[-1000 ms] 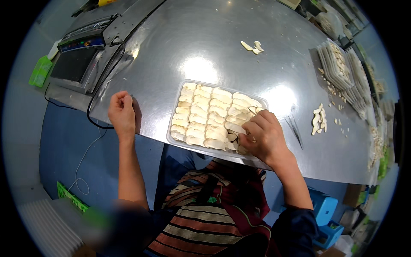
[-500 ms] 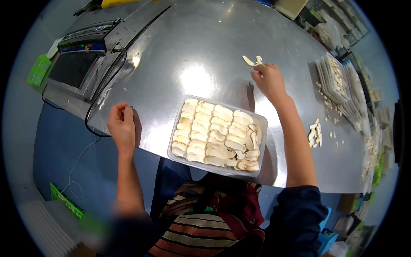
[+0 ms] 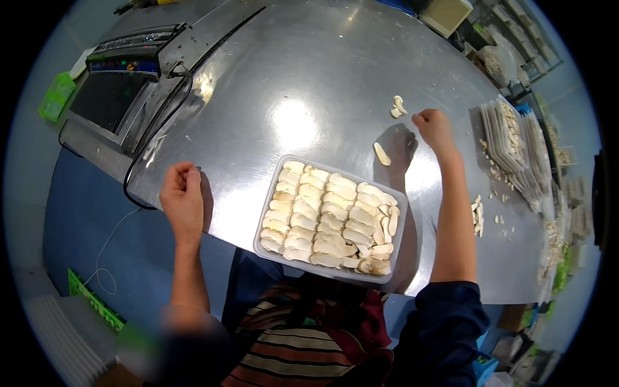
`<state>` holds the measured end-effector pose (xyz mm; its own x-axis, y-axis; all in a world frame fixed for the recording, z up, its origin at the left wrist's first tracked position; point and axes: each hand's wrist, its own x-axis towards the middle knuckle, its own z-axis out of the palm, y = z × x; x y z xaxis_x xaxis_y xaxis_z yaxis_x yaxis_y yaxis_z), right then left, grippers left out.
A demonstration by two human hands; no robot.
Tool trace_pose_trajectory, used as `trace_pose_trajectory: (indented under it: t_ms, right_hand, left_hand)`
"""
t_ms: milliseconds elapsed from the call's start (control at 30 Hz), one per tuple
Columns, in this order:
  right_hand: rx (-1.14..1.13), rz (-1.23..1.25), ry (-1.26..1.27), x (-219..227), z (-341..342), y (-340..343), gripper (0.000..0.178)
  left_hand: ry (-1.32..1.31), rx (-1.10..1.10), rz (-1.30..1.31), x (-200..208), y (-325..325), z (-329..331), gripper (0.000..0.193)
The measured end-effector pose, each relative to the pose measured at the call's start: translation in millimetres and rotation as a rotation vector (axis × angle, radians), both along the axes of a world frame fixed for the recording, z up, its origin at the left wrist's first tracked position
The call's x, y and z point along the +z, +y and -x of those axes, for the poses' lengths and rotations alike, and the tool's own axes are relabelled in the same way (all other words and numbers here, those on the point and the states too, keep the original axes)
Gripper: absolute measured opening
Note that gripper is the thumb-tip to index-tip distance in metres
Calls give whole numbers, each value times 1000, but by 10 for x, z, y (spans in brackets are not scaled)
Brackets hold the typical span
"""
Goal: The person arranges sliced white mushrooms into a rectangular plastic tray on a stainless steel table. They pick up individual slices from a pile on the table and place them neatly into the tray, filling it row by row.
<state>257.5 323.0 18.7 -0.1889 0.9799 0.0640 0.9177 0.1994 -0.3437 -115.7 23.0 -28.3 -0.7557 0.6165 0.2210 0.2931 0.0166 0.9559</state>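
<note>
In front of me a clear plastic tray (image 3: 256, 240) holds pale mushroom slices (image 3: 332, 245), laid overlapping in several rows, with some narrower ones along its right side. My right hand (image 3: 436, 132) is above the table beyond the tray's far right corner, fingers closed; whatever may be in them is hidden. Just left of its fingertips lie small mushroom pieces (image 3: 398, 107). One loose mushroom slice (image 3: 382, 155) rests between that hand and the tray. Left of the tray, my left hand (image 3: 182, 200) is curled closed at the table's edge, and its palm is hidden.
A metal table (image 3: 258, 97) spans the view. At the far left stands a machine with a dark flat top (image 3: 108, 102) and a black cable (image 3: 155, 132). Stacked clear trays (image 3: 501, 138) stand on the right, with a small pile of slices (image 3: 478, 216) and scattered crumbs nearby.
My right hand has moved right and nearer, away from the loose pieces. One slice now lies closer to the tray, apart from the others. My left hand remains closed in about the same place.
</note>
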Motion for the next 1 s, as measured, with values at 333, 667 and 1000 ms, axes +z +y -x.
trace_pose_trajectory:
  t_ms: [333,667,1000]
  right_hand:
    - [-143,48,185,-201,175,136,34]
    - [159,-358,-241,-51,-435,-1305,11]
    - [-40,106,146,5,-437,-1301,21]
  left_hand:
    - [-24,-11,4,46,18,7,10]
    - [25,-24,12,14,19,8,12]
    - [-14,-57,-40,-74,26,106,8]
